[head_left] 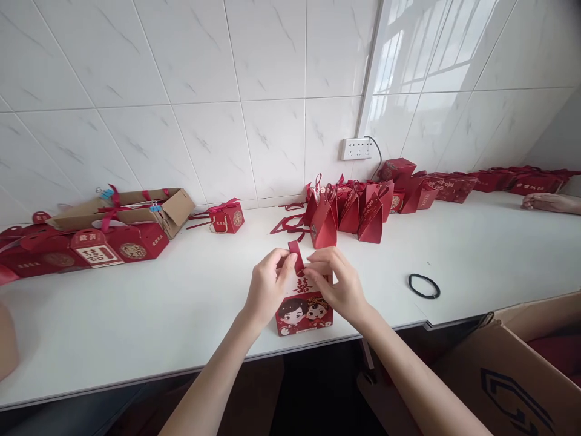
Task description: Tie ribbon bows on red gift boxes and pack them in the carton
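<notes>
A red gift box (304, 312) with two cartoon figures and gold-red lettering stands upright at the table's front edge, between my hands. My left hand (269, 286) pinches a red ribbon (296, 253) that rises in a loop from the box's top. Thumb and fingers of my right hand (339, 283) are closed at the ribbon's lower end, against the upper right of the box. The right fingers hide part of the box top, so the ribbon's fastening there cannot be made out.
Several red gift boxes (348, 212) with ribbon loops stand behind. One small box (227, 217) is near the wall. Red boxes and a cardboard tray (179, 212) lie left. A black band (423, 286), a carton (508, 369) and another person's hand (549, 203) are right.
</notes>
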Demonstrator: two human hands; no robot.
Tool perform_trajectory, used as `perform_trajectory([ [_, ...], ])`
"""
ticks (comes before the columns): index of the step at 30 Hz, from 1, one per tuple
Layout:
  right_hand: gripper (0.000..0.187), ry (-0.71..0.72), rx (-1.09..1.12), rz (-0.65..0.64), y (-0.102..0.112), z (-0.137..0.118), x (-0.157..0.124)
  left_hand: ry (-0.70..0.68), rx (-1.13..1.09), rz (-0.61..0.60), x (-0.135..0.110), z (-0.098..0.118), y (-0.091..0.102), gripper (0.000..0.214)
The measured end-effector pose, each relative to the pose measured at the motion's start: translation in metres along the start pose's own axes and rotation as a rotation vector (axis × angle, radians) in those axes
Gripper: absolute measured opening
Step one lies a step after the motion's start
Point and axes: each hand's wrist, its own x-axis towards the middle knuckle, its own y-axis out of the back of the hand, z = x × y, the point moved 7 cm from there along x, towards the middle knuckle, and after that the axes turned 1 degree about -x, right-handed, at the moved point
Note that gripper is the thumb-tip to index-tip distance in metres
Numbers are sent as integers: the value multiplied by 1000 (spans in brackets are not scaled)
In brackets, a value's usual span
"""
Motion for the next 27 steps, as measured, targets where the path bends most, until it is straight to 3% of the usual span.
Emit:
perform_trajectory([
  [3,14,76,-76,78,1,-6,-8,38,-54,-31,-2,-4,-3,26],
  [7,14,75,-91,107,0,-7,-10,78,-186,-106,-2,-5,-8,23],
  [20,12,34,-73,89,-2,-6,-9,87,-124,6,-5,-7,-6,25],
  [23,4,-44,-47,66,0,-3,-6,74,-128,10,-6,-8,-7,26],
  [27,9,-241,-2,-2,2,7,-2,68,-167,-11,-6,-7,-7,22],
])
